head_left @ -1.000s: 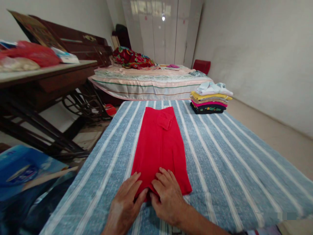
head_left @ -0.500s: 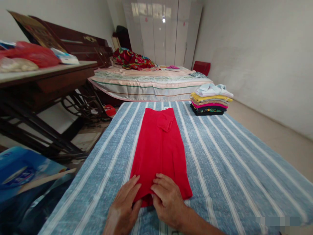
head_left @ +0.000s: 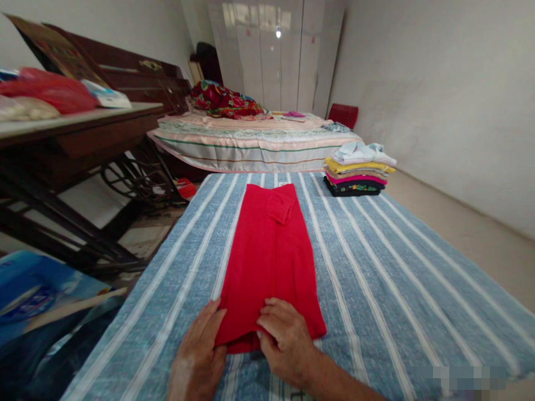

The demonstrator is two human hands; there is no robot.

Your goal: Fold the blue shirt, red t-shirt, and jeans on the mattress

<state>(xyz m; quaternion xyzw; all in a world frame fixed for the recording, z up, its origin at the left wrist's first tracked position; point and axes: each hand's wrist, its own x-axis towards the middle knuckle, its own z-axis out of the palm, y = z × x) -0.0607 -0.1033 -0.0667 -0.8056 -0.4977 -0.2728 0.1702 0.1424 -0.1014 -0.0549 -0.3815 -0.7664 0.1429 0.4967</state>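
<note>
A red shirt [head_left: 267, 256] lies lengthwise in front of me, its sides folded in to a long strip. One short sleeve [head_left: 281, 209] rests on top near the far end. At the near left corner, my left hand [head_left: 198, 348] pinches the hem, fingers above and thumb low at the edge. Closer to the middle of the same hem, my right hand [head_left: 288, 342] is closed on the cloth, with its thumb tucked beneath. The hem is slightly raised between the hands, showing a darker layer under it.
Beneath the shirt is a blue-and-white striped cover [head_left: 376, 289]. A stack of folded clothes [head_left: 357, 172] sits at the far right. On the left stand a sewing-machine table [head_left: 83, 131] and a blue package [head_left: 42, 289]. A bed [head_left: 251, 142] is beyond.
My left hand has slid left along the hem to the shirt's corner. My right hand keeps its grip in nearly the same place. The view has shifted slightly.
</note>
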